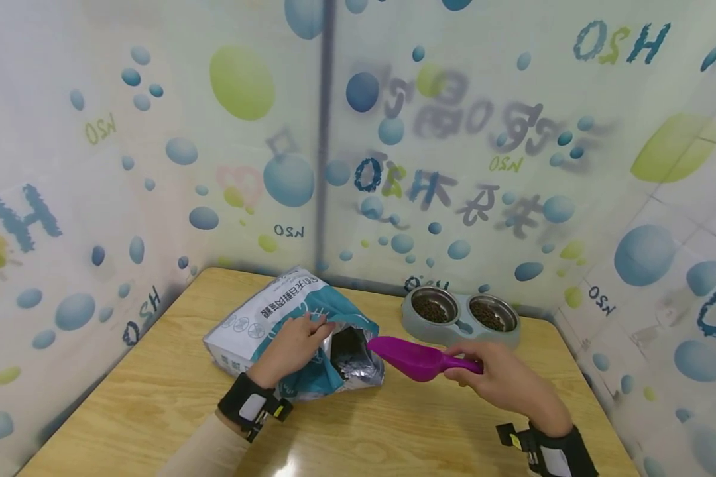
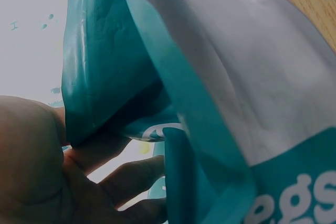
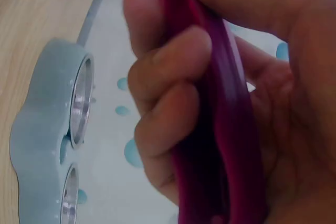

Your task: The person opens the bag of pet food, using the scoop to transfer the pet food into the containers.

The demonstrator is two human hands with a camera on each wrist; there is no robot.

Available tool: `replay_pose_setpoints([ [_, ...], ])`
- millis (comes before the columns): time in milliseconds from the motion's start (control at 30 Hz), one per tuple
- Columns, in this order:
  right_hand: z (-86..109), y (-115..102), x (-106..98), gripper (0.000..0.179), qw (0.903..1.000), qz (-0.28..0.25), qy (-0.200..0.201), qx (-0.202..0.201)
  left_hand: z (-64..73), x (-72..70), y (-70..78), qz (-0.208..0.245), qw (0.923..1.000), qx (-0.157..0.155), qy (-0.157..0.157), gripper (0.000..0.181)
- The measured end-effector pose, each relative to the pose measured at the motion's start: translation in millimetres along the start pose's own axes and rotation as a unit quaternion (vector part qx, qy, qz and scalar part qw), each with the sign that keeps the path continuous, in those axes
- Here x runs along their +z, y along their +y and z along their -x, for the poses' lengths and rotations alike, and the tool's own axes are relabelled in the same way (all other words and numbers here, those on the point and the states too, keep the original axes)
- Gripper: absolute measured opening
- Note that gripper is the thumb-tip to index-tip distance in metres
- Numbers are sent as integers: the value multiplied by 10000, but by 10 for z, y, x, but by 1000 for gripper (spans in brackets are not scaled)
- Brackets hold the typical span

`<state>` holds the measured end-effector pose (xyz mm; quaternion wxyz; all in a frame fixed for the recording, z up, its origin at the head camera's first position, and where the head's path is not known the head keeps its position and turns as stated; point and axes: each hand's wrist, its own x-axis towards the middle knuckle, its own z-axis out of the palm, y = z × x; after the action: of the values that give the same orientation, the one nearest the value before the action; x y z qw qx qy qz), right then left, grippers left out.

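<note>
A white and teal bag (image 1: 292,298) lies on its side, its silvery open mouth facing right. My left hand (image 1: 295,348) grips the bag's upper edge near that opening; in the left wrist view, fingers (image 2: 131,179) reach around the teal film (image 2: 110,51). My right hand (image 1: 504,381) holds a purple scoop (image 1: 412,358) by its handle, and the scoop's tip points left at the bag's mouth. Close up in the right wrist view, the fingers (image 3: 173,61) curl round the handle (image 3: 239,124). The bag's inside looks dark, so its contents cannot be made out.
Behind the right hand stands a grey-blue double feeder (image 1: 417,324) with two metal bowls, both containing brown kibble (image 1: 432,311). Everything sits on a wooden table (image 1: 394,437), with bubble-printed curtains (image 1: 453,265) along its back and sides.
</note>
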<state>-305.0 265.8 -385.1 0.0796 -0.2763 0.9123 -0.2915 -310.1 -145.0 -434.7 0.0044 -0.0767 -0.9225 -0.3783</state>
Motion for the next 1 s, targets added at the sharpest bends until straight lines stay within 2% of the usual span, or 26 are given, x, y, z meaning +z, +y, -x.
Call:
replay_pose_setpoints([
  [133, -11, -71, 83, 25, 9993, -121, -362, -47, 5, -5, 7, 13, 10000, 1, -38, 62],
  [300, -30, -182, 219, 26, 9982, -180, -563, -51, 7, -8, -3, 49, 10000, 4, -67, 64],
  [567, -97, -383, 443, 19, 9975, 472, -443, -268, -11, -5, -20, 7, 9999, 39, -102, 65],
  [800, -142, -522, 585, 10, 9965, 800, -198, -170, -18, 6, 12, 167, 9998, -35, -128, 61],
  [1000, -172, -612, 629, 7, 9947, 1025, 73, -90, -18, 7, 19, 10, 9999, -22, -165, 64],
])
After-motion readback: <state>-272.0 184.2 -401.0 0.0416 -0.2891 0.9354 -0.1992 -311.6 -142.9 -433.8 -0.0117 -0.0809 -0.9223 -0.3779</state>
